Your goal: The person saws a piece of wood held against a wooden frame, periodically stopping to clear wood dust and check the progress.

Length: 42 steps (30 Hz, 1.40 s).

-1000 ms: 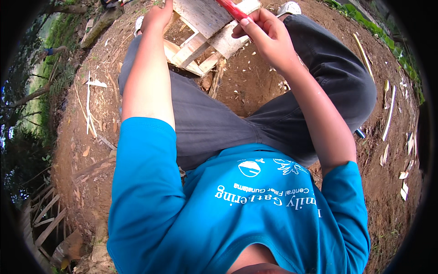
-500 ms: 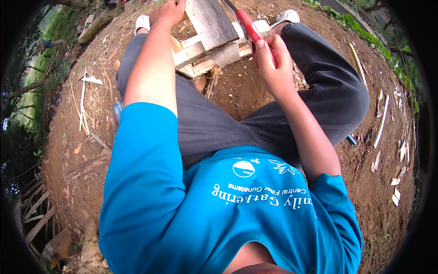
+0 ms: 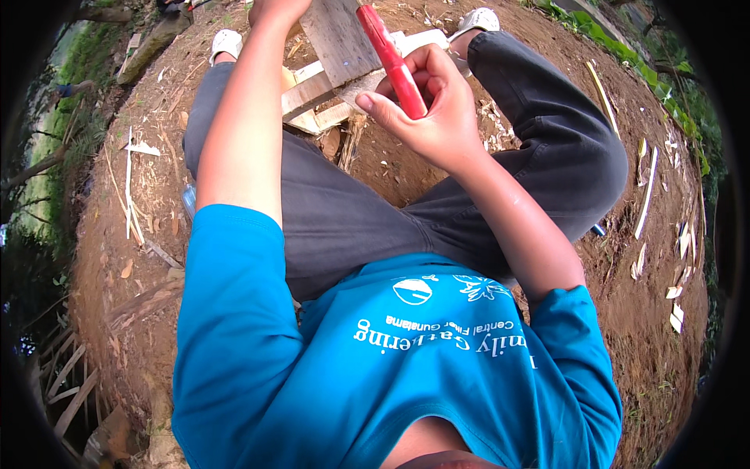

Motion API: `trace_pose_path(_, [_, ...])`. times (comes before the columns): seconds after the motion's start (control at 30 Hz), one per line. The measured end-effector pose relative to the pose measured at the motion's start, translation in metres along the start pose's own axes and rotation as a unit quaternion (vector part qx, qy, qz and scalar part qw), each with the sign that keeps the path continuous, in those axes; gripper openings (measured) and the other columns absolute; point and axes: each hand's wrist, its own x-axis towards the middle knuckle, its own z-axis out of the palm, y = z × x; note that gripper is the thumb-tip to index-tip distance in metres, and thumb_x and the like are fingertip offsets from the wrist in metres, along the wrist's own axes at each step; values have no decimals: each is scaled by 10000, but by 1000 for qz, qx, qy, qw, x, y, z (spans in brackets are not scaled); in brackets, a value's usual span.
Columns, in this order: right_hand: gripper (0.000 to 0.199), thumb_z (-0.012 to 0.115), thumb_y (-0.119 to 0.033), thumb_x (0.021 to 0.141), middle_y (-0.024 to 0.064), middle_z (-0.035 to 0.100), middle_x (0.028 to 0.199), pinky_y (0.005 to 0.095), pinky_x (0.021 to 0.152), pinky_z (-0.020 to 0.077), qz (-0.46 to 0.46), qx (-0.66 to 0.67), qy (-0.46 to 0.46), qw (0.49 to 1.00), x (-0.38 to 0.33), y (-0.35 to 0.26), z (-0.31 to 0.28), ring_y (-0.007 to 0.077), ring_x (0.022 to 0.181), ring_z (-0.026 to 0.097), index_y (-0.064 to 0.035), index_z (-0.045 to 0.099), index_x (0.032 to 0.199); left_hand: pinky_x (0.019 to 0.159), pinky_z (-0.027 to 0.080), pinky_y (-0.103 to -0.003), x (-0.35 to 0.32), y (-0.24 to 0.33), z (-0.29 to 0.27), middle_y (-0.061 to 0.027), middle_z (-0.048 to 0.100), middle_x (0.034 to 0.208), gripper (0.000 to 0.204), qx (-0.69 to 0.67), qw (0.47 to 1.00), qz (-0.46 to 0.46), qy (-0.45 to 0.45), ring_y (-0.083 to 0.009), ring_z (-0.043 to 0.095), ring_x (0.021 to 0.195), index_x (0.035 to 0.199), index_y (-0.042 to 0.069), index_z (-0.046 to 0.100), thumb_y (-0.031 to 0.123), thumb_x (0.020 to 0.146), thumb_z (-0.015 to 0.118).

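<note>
My right hand (image 3: 437, 109) is closed loosely around the red handle (image 3: 393, 64) of a tool, its thumb stretched out to the left. The working end of the tool does not show. Just left of the handle, a weathered grey wooden board (image 3: 341, 39) slants over a low frame of pale wood (image 3: 306, 95). At the top edge, beside the board's left side, is my left hand (image 3: 280, 8). Its fingers are cut off by the picture, so I cannot see what they hold.
My legs in dark trousers (image 3: 539, 129) are spread on both sides of the wooden frame. Brown soil (image 3: 391, 168) lies between them, with wood chips about. Pale strips of wood (image 3: 647, 194) are scattered at the right, and a log (image 3: 160, 47) lies far left.
My right hand has moved left and nearer, the red handle tipping further left, with its thumb now off the handle. My left hand has shifted up and left, partly out of view.
</note>
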Motion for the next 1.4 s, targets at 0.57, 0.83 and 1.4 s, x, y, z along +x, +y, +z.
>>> trace_pose_path(0.57, [237,677,-105,984,-22,516,714,227,556,369,80,29,56,995,-86,-44,-9,31,641,472,-54,451,935,992,529,-515,-17,50,-9,-198,713,1225,532,-28,993,-112,-34,-401,668,1169,1183,117,742,517,995,446])
trace_pose_path(0.83, [388,723,-321,936,57,525,675,342,590,437,43,-95,109,989,28,10,11,133,636,513,-24,491,846,1001,527,-505,-5,55,-8,-188,714,1242,551,-37,991,-126,-26,-403,666,1179,1236,99,714,525,973,485])
trace_pose_path(1.4, [331,723,-263,955,9,523,694,293,570,422,68,-31,95,993,-9,-13,1,89,622,493,-49,490,857,1017,514,-520,-9,55,-15,-202,690,1295,571,-48,989,-136,-40,-386,648,1232,1270,92,700,525,978,469])
